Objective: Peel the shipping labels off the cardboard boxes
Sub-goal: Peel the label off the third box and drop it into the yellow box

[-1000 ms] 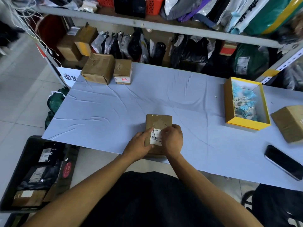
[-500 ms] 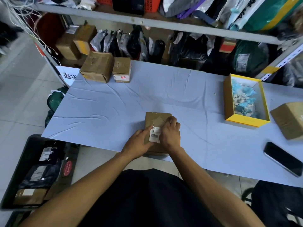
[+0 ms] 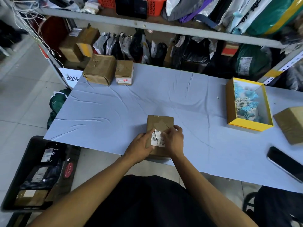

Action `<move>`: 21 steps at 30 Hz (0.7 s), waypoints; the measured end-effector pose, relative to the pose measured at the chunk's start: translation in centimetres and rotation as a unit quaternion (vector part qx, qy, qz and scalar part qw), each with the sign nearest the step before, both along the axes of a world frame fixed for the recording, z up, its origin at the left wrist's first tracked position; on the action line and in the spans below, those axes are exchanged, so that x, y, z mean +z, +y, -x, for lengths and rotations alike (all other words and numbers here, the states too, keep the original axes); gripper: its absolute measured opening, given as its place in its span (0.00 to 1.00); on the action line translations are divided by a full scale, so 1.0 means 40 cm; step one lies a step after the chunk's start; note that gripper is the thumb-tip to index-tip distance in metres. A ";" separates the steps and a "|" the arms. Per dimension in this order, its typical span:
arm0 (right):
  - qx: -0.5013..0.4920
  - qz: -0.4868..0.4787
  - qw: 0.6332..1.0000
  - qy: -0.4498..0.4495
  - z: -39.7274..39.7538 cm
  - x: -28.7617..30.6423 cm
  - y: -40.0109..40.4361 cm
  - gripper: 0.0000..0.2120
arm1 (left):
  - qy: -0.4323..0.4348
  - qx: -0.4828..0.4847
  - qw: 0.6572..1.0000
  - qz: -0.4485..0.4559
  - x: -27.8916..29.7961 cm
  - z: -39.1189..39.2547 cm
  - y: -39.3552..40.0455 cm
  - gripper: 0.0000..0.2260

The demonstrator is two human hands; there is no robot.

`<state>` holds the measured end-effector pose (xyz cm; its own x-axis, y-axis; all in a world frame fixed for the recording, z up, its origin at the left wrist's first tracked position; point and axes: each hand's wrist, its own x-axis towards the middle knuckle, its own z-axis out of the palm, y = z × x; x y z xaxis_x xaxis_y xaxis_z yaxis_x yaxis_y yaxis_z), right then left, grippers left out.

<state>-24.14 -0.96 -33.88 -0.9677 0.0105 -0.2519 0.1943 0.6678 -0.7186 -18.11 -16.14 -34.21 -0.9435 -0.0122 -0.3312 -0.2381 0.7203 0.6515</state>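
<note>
- Left grip (image 3: pixel 142 145) grasps the cardboard box (image 3: pixel 161 123) at the table (image 3: pixel 114 112) edge.
- Right grip (image 3: pixel 174 139) pinches the white shipping label (image 3: pixel 157 139) on the box top.

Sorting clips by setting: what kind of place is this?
Probably a parcel depot or returns room: shelves stuffed with bagged parcels, taped cardboard boxes on the table, a crate of packages.
</note>
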 end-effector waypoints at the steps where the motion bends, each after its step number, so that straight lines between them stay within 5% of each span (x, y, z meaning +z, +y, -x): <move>1: -0.002 0.006 1.000 -0.001 0.001 0.001 0.000 0.07 | 0.000 0.002 1.000 -0.002 0.001 -0.001 -0.001 0.33; 13: -0.047 0.098 0.994 0.020 -0.022 0.007 0.021 0.06 | 0.000 0.026 0.999 -0.028 -0.008 -0.005 0.003 0.33; 21: -0.019 0.035 0.999 0.017 -0.014 0.002 -0.001 0.02 | -0.003 0.032 0.999 -0.021 -0.016 -0.009 0.000 0.33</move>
<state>-23.58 -1.00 -33.80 -0.9749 0.0309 -0.2205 0.1934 0.6087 -0.7695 -17.75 -16.13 -34.85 -0.9390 -0.0582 -0.3389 -0.2872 0.6749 0.6798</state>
